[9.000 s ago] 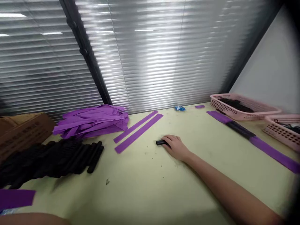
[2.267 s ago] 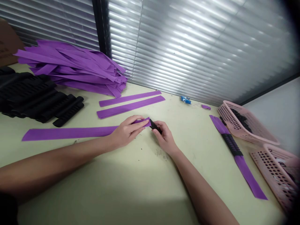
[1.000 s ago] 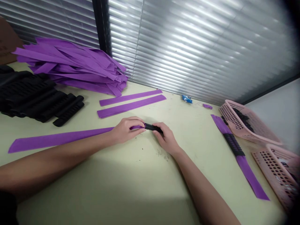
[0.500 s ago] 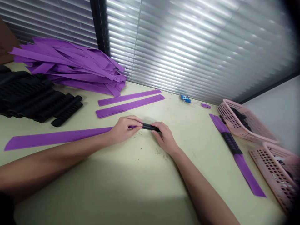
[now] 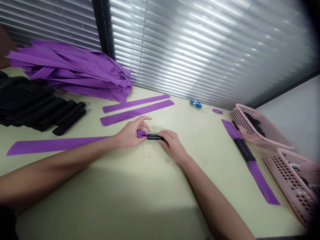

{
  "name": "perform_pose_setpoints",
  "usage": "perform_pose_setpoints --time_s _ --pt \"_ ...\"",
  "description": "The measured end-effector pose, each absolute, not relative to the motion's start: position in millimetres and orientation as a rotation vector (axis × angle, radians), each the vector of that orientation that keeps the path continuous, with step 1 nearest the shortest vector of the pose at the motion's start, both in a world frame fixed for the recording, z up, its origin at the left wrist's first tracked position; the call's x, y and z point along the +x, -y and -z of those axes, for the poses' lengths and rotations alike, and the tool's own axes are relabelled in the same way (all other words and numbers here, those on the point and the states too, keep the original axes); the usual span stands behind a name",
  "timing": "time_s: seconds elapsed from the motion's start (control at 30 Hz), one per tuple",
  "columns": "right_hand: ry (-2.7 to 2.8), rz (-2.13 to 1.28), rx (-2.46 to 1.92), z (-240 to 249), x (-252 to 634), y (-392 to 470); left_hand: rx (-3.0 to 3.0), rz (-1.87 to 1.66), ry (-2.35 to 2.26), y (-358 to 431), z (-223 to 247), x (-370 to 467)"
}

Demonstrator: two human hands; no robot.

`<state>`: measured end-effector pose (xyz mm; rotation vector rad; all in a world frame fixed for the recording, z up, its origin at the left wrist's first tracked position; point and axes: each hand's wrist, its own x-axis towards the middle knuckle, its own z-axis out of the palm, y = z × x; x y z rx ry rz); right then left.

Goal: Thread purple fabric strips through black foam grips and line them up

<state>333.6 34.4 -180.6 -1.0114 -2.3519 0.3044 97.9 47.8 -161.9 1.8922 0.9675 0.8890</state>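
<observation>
A long purple fabric strap point(image 5: 60, 144) lies on the table and runs behind my left forearm. Its bunched end enters the near mouth of a short black tube point(image 5: 153, 137). My right hand point(image 5: 172, 143) is closed round the other end of that tube. Beside the bunched strap, my left hand point(image 5: 131, 132) has its fingers apart, the index finger stretched out and the thumb low by the strap. Part of the tube is hidden under my right fingers.
Two purple straps point(image 5: 137, 111) lie behind my hands. Black tubes point(image 5: 35, 103) and a purple strap pile point(image 5: 72, 70) fill the left. At right are a strap with a black sleeve point(image 5: 245, 150) and two pink baskets point(image 5: 282, 173). A blue packet point(image 5: 196, 103) lies by the blinds.
My left fingers have spread from their pinch on the strap, baring its bunched end at the tube. My right hand keeps its hold. The whole view has shifted slightly.
</observation>
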Motion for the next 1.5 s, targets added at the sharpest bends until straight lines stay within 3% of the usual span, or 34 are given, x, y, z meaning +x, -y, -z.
perform_pose_setpoints --time_s 0.23,0.43,1.23,1.5 --pt "2.328 -0.232 -1.103 180.9 334.9 -35.4 2.163 -0.818 -0.981 -50.3 145.5 88.9" --pt "2.331 -0.084 -1.225 178.8 333.7 -31.8 2.408 -0.516 -1.109 -59.3 137.9 80.4" --pt "2.399 -0.012 -1.170 175.4 343.8 -36.0 2.377 -0.638 -1.100 -44.2 154.1 84.3" --pt "2.363 -0.041 -1.173 175.7 351.2 -40.2 2.546 -0.775 -0.879 -51.8 160.8 82.3"
